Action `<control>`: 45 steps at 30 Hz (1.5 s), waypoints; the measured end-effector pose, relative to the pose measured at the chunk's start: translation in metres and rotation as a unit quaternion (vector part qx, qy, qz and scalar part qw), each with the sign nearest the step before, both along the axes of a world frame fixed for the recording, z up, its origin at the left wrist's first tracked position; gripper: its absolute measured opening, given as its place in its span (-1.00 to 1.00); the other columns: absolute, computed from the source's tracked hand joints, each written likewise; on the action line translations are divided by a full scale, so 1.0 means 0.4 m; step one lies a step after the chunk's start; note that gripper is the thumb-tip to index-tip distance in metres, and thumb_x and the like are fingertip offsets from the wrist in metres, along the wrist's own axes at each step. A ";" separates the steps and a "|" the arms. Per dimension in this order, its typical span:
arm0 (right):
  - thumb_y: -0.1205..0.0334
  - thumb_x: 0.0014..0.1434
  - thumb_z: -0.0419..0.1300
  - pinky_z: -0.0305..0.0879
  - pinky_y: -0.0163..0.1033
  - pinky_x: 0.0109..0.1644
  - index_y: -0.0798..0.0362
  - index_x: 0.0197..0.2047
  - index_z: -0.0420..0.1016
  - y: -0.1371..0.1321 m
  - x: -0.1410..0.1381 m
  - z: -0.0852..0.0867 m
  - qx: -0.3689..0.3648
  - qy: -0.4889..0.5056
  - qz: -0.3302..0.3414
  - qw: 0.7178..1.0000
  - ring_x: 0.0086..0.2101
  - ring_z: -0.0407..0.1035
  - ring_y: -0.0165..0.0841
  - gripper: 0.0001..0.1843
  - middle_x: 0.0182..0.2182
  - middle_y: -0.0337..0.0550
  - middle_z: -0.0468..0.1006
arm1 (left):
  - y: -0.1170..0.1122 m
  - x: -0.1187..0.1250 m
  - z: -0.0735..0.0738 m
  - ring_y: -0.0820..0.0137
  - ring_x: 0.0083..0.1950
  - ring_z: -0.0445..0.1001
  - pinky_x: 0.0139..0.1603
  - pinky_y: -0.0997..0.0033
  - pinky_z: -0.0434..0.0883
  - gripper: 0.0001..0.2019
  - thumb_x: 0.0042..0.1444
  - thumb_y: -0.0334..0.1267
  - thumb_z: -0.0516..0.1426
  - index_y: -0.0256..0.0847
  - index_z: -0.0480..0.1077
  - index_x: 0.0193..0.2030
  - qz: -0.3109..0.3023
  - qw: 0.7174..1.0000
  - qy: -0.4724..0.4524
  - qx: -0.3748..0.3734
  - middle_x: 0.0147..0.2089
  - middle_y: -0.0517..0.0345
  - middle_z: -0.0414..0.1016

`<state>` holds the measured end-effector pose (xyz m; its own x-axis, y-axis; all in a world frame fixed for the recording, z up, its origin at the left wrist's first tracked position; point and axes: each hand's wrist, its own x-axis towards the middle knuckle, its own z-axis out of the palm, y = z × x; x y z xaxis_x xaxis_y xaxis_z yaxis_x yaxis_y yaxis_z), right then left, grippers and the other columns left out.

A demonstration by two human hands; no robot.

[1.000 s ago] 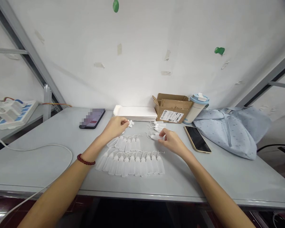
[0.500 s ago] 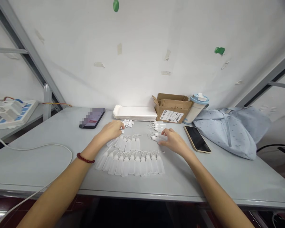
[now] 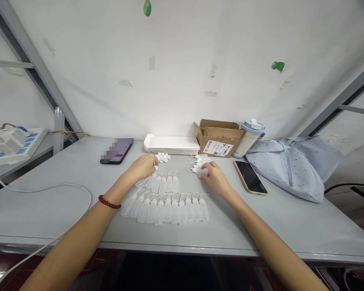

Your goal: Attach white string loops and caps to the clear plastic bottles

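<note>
My left hand is closed in a pinch, with a small white cap at its fingertips beside a pile of white caps. My right hand has its thumb and fingers around a small translucent squeeze bottle with a thin curved tip pointing left. Just beyond it, several similar bottles lie in a stack-like column. Between my forearms, bottles with thin bent tips form a short row and a longer front row.
A stack of white trays or envelopes, an open cardboard box and a blue-lidded cup stand along the wall. Phones lie at left and right. A pale blue bag and a white cable flank the work area.
My right hand has moved slightly away from me and left, bringing the squeeze bottle up close to the others in the column. My left hand stays by the caps.
</note>
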<state>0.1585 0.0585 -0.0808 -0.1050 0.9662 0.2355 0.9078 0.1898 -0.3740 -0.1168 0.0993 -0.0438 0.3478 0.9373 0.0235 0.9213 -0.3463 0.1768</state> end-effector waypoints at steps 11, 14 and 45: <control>0.23 0.11 0.18 0.29 -0.22 -0.30 0.04 -0.13 0.36 0.004 -0.003 -0.007 0.061 -0.028 -0.015 0.998 -0.28 0.39 -0.27 -0.77 -0.13 -0.04 0.39 | 0.000 0.000 -0.004 0.21 -0.08 0.47 -0.14 0.36 0.36 -0.71 -0.02 -0.47 0.02 -0.28 0.49 -0.20 -0.022 1.000 0.006 -0.011 -0.14 -0.04 0.53; 0.17 0.18 0.11 0.30 -0.18 -0.24 0.06 -0.08 0.33 -0.012 -0.013 0.012 0.093 -0.008 0.026 0.995 -0.17 0.36 -0.21 -0.75 -0.10 0.02 0.38 | 0.000 -0.001 -0.007 0.20 -0.10 0.47 -0.16 0.34 0.36 -0.72 -0.03 -0.48 0.01 -0.27 0.49 -0.23 -0.032 0.999 0.006 -0.011 -0.17 -0.05 0.53; 0.05 0.33 -0.19 0.24 -0.16 -0.07 -0.01 -0.06 0.41 -0.077 -0.084 0.038 -0.089 0.046 0.277 0.956 -0.23 0.29 -0.32 -0.59 -0.30 -0.11 0.35 | -0.025 0.030 0.006 0.24 -0.18 0.48 -0.22 0.36 0.35 -0.84 0.03 -0.33 0.01 -0.24 0.42 -0.35 -0.036 0.997 -0.071 0.009 -0.26 0.01 0.53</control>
